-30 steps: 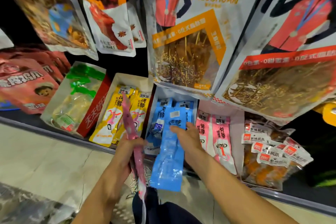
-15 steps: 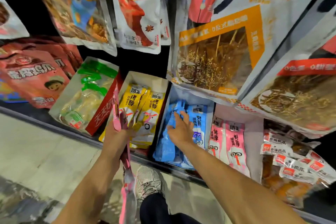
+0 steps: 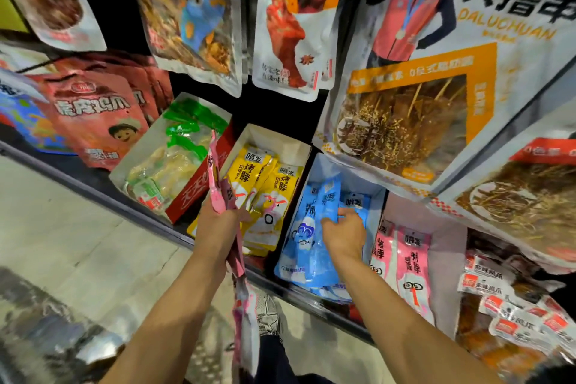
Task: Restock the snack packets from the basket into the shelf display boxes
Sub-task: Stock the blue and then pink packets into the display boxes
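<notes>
right hand: fingers now pressing the blue packets, earlier carried, into their box
left hand: gripping pink packets, next to shelve

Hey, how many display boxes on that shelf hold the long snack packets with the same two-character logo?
3, side by side: the yellow-packet box, the blue-packet box where the right hand reaches, and the pink-packet box. Hanging bags may hide more.
</notes>
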Demonstrator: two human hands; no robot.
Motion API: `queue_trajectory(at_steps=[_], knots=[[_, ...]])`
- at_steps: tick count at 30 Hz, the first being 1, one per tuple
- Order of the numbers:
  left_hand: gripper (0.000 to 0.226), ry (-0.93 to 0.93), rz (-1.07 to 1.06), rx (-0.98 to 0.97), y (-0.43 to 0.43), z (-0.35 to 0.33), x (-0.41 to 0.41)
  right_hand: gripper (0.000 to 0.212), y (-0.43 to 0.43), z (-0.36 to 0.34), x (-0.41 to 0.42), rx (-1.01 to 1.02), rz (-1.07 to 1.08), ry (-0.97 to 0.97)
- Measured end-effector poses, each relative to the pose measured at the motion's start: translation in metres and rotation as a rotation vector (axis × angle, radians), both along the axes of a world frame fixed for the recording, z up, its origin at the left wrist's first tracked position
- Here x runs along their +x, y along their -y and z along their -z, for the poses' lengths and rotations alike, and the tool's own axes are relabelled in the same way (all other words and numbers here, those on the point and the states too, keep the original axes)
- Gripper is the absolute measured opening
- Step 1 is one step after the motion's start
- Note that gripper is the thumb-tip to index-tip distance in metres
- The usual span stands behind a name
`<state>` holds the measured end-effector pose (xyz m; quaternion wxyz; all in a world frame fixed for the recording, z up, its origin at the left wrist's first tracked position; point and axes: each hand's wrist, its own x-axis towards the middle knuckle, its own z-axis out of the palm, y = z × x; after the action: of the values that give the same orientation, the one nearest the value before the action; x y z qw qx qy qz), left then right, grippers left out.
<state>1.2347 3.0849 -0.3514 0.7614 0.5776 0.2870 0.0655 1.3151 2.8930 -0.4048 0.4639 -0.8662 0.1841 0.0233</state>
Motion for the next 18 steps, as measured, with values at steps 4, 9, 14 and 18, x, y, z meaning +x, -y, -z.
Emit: queue_trajectory(at_steps=[4,9,14,18], knots=[[0.058,-0.015,-0.005,0.023,0.003,-0.004,-0.003,0.042,0.009,-0.014,-0.002,-0.038,-0.081,0.094],[0.039,-0.021,0.011,0.058,0.003,-0.003,-0.010,0.033,-0.011,0.002,-0.016,0.142,-0.381,-0.111],[0.039,-0.009,0.014,0.077,0.007,-0.013,-0.008,0.028,0.008,0.019,-0.016,-0.045,-0.266,0.214],[0.039,-0.002,0.028,0.099,0.004,-0.010,-0.007,0.046,0.013,0.043,-0.020,-0.287,-0.382,-0.003]])
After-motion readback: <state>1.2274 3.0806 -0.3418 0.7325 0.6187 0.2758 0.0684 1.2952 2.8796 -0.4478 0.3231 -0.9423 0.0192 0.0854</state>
